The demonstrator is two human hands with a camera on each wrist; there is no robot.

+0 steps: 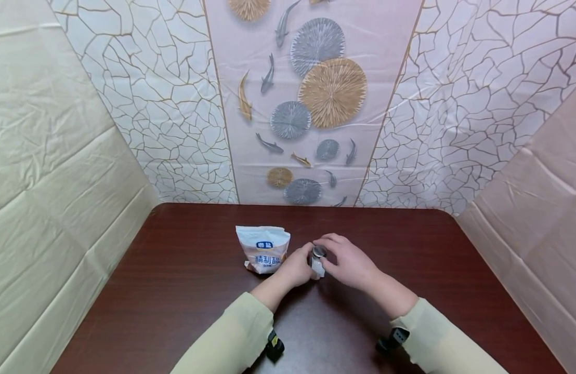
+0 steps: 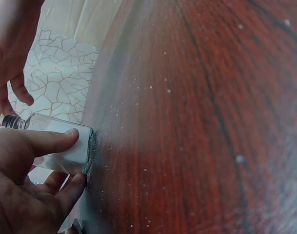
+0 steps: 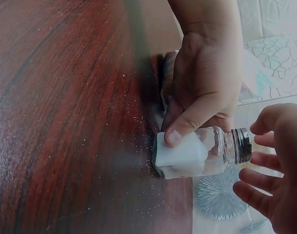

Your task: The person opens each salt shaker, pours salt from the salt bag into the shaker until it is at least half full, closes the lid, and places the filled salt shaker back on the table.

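Note:
A small square glass shaker (image 1: 318, 267) stands upright on the table, partly filled with white grains, a shiny metal cap (image 3: 243, 145) on its neck. My left hand (image 1: 297, 267) grips its lower body, with the thumb (image 3: 173, 137) pressed on one glass face. Around the cap, my right hand (image 1: 352, 261) holds its fingers spread and loosely bent; in the right wrist view they sit beside the cap with a small gap. Just left of my left hand stands a white and pink bag of salt (image 1: 263, 250), its printed front facing me.
The dark red-brown wooden table (image 1: 185, 291) carries scattered white grains, seen near the shaker in both wrist views. Patterned sheeting (image 1: 297, 156) hangs behind the far edge. Pale cloth walls (image 1: 44, 182) rise at both sides.

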